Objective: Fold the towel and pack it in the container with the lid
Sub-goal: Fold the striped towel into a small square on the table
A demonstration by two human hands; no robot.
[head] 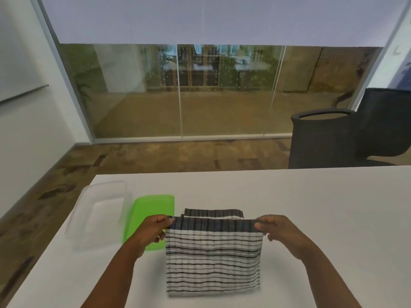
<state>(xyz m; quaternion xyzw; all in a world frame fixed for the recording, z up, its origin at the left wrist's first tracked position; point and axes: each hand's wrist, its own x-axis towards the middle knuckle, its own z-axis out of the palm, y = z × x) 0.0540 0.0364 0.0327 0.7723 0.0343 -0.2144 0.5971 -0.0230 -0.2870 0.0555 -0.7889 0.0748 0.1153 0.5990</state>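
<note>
We work at a white table (311, 207) facing a glass wall (200, 96). Our left hand (153, 230) and right hand (278, 230) pinch the towel (213, 258) between them; lid (151, 214) and container (100, 214) lie left.

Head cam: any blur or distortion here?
Head view: wide-angle bend curves the window frame; clear container and green lid look smeared; striped towel and both hands, left and right, fairly sharp; light soft.

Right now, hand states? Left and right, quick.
Left hand: closed, pinching the left corner of the striped towel.
Right hand: closed, pinching the towel's right corner.
</note>
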